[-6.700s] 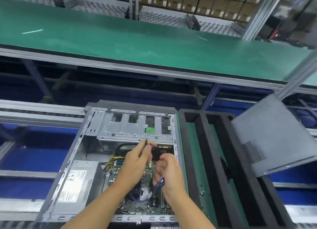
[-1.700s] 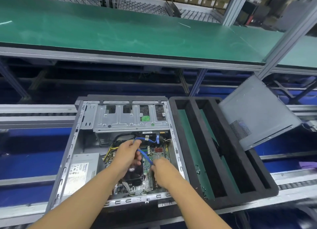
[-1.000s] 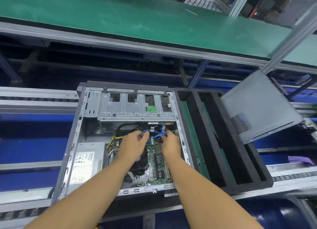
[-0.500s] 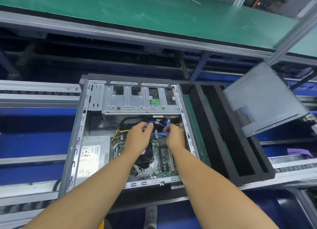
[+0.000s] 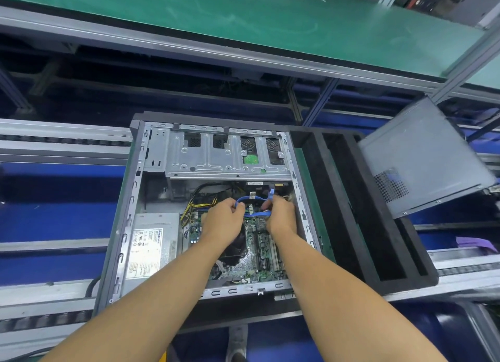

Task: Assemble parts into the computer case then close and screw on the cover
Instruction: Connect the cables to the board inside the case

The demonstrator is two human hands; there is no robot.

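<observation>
Your computer case [image 5: 123,238] is dull grey sheet metal. Inside it, the blue cable [image 5: 258,198] looks smooth, glossy plastic. Right of the case: a tray [image 5: 405,284] of matt black foam, then a matt grey metal cover [image 5: 422,150].

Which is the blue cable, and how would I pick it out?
Look inside the open computer case, just below the silver drive cage. Between the left hand and right hand, which both hold it, runs the blue cable. It is a flat, bright blue loop, unlike the thin yellow and black wires to its left.
</observation>
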